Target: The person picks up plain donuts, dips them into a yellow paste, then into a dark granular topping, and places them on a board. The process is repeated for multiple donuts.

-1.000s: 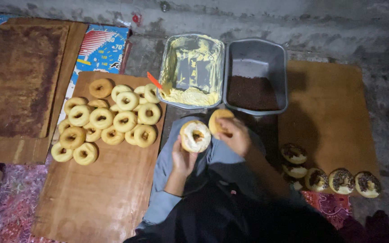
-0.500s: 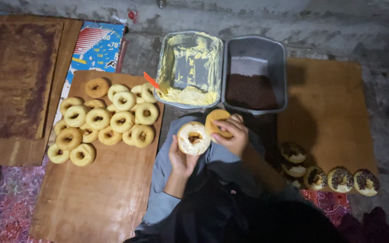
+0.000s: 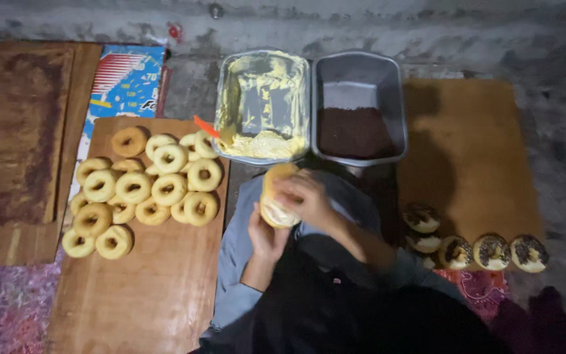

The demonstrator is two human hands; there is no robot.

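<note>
Head camera looks down: right hand [image 3: 306, 200] fingers curl over the top of a cream-filled doughnut [image 3: 276, 196], left hand [image 3: 264, 235] cups it from below, above the lap. Just past it sit a cream tray [image 3: 230, 85] and a chocolate sprinkle tray [image 3: 394, 85]. Plain doughnuts [image 3: 149, 187] crowd the wooden board's [image 3: 145, 295] far end.

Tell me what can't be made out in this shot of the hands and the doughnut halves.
All in the head view:
- Filling between the doughnut halves: covered by the right hand.
- Left hand: its grip lies under the doughnut, fingers unseen.
- Orange-handled spreader: blade buried in the cream tray.
- Iced doughnuts: dim light blurs the topping.
- Dark crumbs in the grey tray: too fine to identify.
</note>
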